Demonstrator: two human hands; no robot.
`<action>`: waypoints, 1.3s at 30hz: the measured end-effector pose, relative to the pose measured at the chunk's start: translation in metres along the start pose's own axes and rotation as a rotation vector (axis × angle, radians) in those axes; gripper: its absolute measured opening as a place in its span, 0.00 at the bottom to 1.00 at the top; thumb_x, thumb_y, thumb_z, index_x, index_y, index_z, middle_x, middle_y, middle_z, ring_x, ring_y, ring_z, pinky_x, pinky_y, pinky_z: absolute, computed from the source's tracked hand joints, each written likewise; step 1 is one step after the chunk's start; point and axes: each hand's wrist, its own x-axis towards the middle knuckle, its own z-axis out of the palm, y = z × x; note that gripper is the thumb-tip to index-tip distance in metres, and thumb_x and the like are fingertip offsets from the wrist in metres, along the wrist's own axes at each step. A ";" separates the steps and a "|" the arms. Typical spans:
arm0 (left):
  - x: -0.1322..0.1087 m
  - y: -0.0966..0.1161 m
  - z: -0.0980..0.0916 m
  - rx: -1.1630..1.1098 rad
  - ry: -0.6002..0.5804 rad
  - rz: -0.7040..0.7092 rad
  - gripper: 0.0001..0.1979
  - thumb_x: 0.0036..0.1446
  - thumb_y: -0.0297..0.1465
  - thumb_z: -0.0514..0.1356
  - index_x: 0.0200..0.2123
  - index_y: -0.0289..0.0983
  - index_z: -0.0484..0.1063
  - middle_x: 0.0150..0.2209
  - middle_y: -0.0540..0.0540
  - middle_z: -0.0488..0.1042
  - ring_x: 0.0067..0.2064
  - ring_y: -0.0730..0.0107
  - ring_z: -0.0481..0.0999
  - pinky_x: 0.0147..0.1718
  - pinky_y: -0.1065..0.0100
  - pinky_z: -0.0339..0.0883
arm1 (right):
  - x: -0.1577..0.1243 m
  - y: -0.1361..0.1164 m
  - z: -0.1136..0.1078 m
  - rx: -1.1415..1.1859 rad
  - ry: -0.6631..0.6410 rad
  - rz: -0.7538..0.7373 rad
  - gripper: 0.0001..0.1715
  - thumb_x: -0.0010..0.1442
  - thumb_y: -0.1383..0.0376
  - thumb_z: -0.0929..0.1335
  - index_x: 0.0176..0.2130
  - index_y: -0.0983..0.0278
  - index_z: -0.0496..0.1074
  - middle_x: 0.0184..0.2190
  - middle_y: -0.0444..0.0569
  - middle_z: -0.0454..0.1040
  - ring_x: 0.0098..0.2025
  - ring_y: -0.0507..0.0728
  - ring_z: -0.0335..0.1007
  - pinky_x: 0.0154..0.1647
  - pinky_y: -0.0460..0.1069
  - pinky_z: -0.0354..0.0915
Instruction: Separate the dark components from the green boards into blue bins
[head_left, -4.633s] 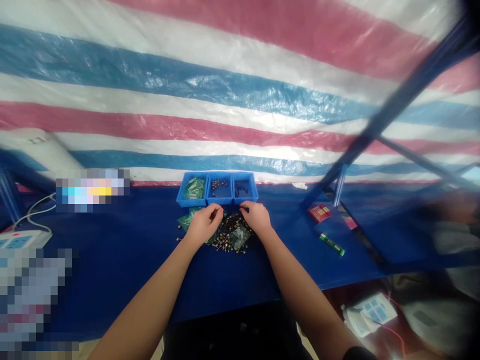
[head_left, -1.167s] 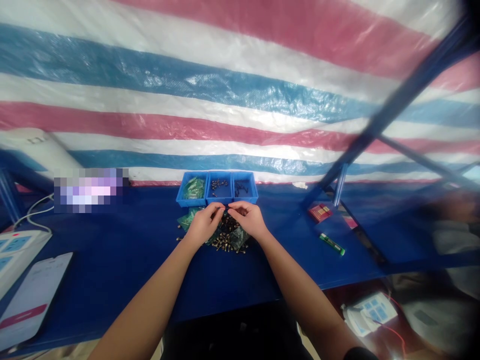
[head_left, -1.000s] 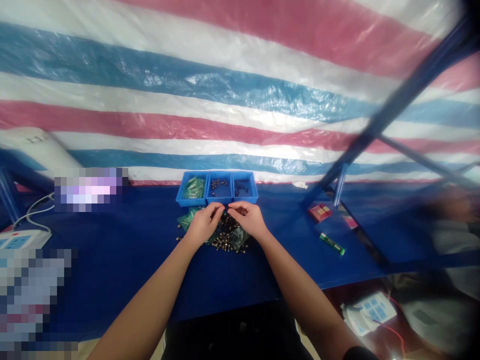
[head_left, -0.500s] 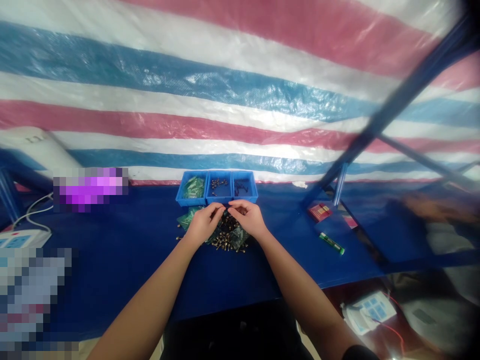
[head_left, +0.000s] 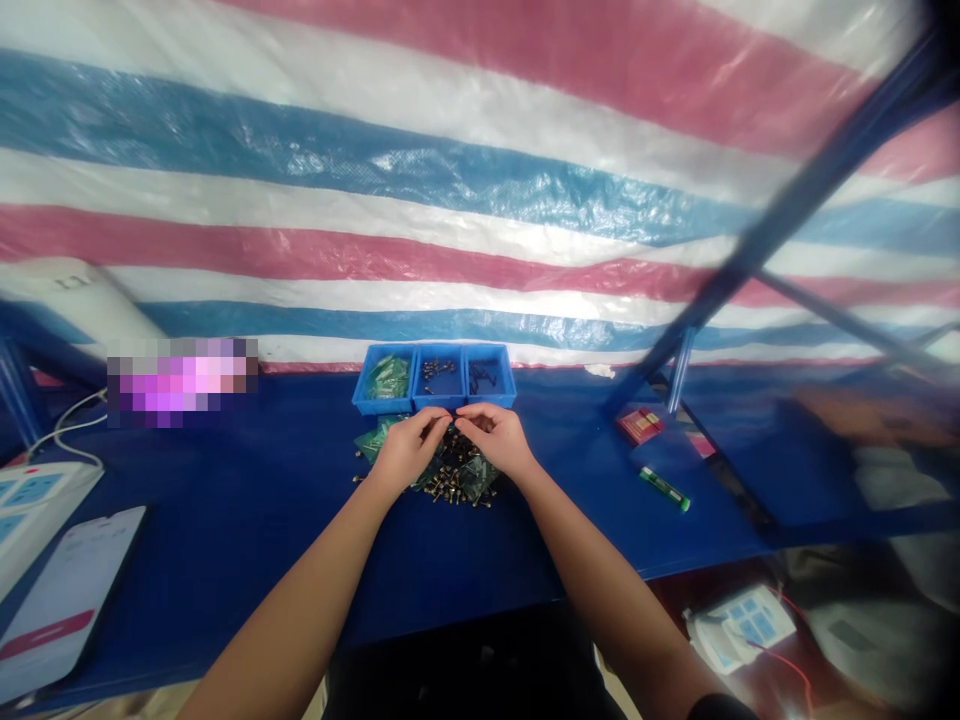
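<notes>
My left hand (head_left: 409,447) and my right hand (head_left: 496,437) meet fingertip to fingertip above a pile on the blue tabletop. Both are closed in a pinch; whatever lies between the fingers is too small to make out. Under them spreads a heap of small brass-and-black metal parts (head_left: 450,490), mixed with clear green bags (head_left: 373,440). Just behind stand three joined blue bins. The left bin (head_left: 381,407) holds small clear greenish bags, the middle bin (head_left: 439,400) several small metal parts, and the right bin (head_left: 491,398) a few dark thin pieces.
At the left lie a phone (head_left: 67,600) and a white power strip (head_left: 37,490) with a cable. Right of me are a red box (head_left: 641,426) and a green tube (head_left: 664,489). A blue metal post (head_left: 705,290) slants up at the right, before a striped sheet (head_left: 450,220).
Both hands keep almost the same pose over the pile. The view has shifted very slightly.
</notes>
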 end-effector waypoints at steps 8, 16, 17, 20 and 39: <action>0.000 0.000 -0.001 0.007 -0.022 -0.015 0.15 0.66 0.41 0.51 0.40 0.39 0.72 0.26 0.52 0.73 0.27 0.73 0.73 0.28 0.74 0.62 | -0.002 -0.005 0.000 -0.014 0.015 -0.027 0.17 0.54 0.59 0.72 0.44 0.61 0.78 0.34 0.48 0.80 0.34 0.56 0.76 0.40 0.52 0.73; -0.001 -0.001 0.001 -0.011 0.018 -0.013 0.16 0.64 0.43 0.54 0.47 0.40 0.72 0.27 0.51 0.75 0.27 0.71 0.74 0.26 0.73 0.63 | -0.001 -0.005 -0.003 -0.015 0.050 0.013 0.14 0.53 0.58 0.72 0.39 0.62 0.79 0.35 0.49 0.80 0.33 0.57 0.77 0.39 0.52 0.73; -0.001 -0.002 0.002 -0.010 0.028 -0.006 0.16 0.64 0.43 0.54 0.47 0.40 0.72 0.27 0.51 0.75 0.27 0.71 0.73 0.26 0.73 0.63 | -0.001 -0.005 -0.003 -0.013 0.050 0.019 0.14 0.53 0.58 0.72 0.39 0.62 0.79 0.34 0.49 0.80 0.33 0.57 0.77 0.39 0.51 0.73; -0.001 -0.003 0.003 -0.004 0.043 0.017 0.15 0.64 0.43 0.54 0.44 0.40 0.73 0.28 0.50 0.75 0.28 0.71 0.73 0.27 0.72 0.64 | 0.000 -0.005 -0.003 -0.016 0.046 0.023 0.15 0.53 0.58 0.72 0.39 0.62 0.79 0.34 0.49 0.81 0.33 0.57 0.77 0.39 0.51 0.73; -0.001 -0.003 0.002 -0.009 0.020 -0.005 0.18 0.64 0.44 0.53 0.48 0.40 0.73 0.29 0.50 0.76 0.29 0.70 0.75 0.30 0.71 0.67 | 0.000 -0.002 -0.002 -0.022 0.049 0.007 0.14 0.53 0.58 0.72 0.39 0.63 0.79 0.34 0.50 0.80 0.34 0.57 0.77 0.38 0.51 0.73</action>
